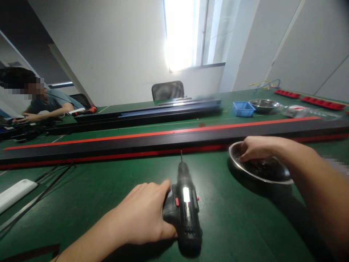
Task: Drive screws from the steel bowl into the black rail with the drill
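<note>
Left grip [148, 211] wrapped round the drill [188, 207], bit [181, 156] facing away | right grip [257, 147] down in metal bowl [268, 179], can't tell if pinching | bowl's probably there for easy reach

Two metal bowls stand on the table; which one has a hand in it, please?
The nearer metal bowl: the right hand reaches into it, while the farther bowl stands beside the blue basket.

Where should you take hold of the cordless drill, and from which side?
Take the cordless drill by its black handle, probably from the left: the handle juts that way from the barrel, and the left hand grips it there. The slim bit points away, toward the red-edged black bar, so reaching from that side would likely meet it first.
</note>
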The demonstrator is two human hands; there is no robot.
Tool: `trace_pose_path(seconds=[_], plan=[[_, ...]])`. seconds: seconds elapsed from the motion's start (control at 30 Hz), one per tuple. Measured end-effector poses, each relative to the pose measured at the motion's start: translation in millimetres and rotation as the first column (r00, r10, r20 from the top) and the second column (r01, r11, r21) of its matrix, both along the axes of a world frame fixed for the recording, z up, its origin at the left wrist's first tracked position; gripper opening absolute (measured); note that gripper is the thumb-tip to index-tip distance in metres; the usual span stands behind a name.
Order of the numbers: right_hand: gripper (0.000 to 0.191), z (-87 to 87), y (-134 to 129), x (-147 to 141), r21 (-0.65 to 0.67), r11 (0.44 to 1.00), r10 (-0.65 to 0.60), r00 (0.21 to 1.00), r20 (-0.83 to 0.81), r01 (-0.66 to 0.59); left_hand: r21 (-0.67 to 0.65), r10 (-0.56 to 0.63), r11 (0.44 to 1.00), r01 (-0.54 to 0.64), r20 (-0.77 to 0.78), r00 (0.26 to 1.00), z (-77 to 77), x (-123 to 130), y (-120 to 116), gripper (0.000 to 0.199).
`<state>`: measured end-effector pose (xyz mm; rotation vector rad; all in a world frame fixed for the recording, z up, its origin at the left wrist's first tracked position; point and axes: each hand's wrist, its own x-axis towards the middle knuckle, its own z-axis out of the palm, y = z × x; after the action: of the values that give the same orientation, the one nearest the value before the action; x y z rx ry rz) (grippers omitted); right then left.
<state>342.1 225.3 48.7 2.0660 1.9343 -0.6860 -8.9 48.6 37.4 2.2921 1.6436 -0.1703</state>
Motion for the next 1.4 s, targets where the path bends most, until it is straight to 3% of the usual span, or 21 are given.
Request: trace_pose_path(seconds=[0.17, 0.33, 0.47, 0.63, 0.77, 0.9, 1.03, 1.13, 1.4], plan=[[0.007, -2.3, 3, 2, 0.066, 0.993, 0.097, 0.995, -0.021, -0.096, -0.014, -0.004, 1.000, 0.004, 0.004, 1.000, 0.5, 0, 0, 0.045], [0.013, 2.0, 6, 11, 0.082, 0.994, 0.065, 0.998, 0.009, -0.065, -0.007, -0.006, 1.000, 0.006, 0.037, 0.999, -1.4, -1, 0, 0.044], [0.011, 3.1, 6, 12, 0.208, 0.974, 0.080, 0.996, 0.049, -0.088, -0.002, -0.005, 1.000, 0.005, 0.049, 0.999, -1.1, -1, 0, 0.044], [0.010, 16.8, -2, -18, 0.427, 0.887, 0.226, 0.972, -0.067, -0.177, -0.007, -0.010, 1.000, 0.010, 0.042, 0.999, 0.3, -1, 0, 0.044], [0.013, 21.8, -11, -61, 0.570, 0.796, 0.386, 0.897, -0.216, -0.205, -0.011, -0.016, 1.000, 0.017, 0.027, 0.999, 0.7, -2, 0, 0.044], [0.014, -5.8, -24, -108, 0.662, 0.743, 0.477, 0.770, -0.423, -0.097, -0.015, -0.025, 1.000, 0.025, 0.004, 1.000, 0.4, -2, -1, 0.043], [0.017, -48.3, -32, -139, 0.605, 0.793, 0.404, 0.675, -0.618, 0.079, -0.020, -0.042, 0.999, 0.042, -0.002, 0.999, 0.7, -2, -1, 0.041], [0.020, -68.5, -32, -147, 0.495, 0.848, 0.289, 0.617, -0.731, 0.188, -0.039, -0.067, 0.997, 0.068, 0.011, 0.998, 3.4, -2, -3, 0.040], [0.022, -74.4, -26, -145, 0.419, 0.888, 0.244, 0.577, -0.779, 0.190, -0.073, -0.096, 0.993, 0.097, 0.025, 0.995, 7.6, 0, -5, 0.036]])
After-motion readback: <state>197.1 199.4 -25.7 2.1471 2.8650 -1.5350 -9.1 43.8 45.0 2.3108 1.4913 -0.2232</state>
